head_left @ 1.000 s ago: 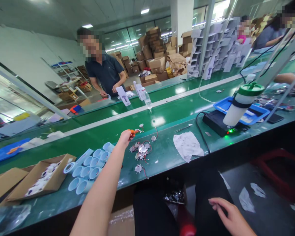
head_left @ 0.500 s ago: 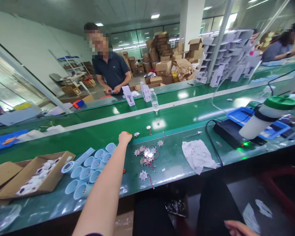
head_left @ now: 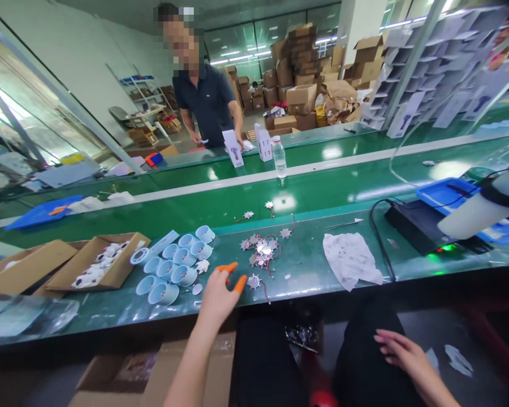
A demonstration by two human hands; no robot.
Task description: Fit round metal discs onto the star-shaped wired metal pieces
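The left hand is pulling back towards the person, clamped on orange-handled cutters, just below the pile of wired metal stars. The right hand is hanging open and empty, well below the pile.

Glossy conveyor belt, matt cardboard box, shiny metal discs.

On conveyor bench: cardboard box far L, plastic cups R of it, snips between cups and wired LED boards, paper sheet next R, power unit beyond.
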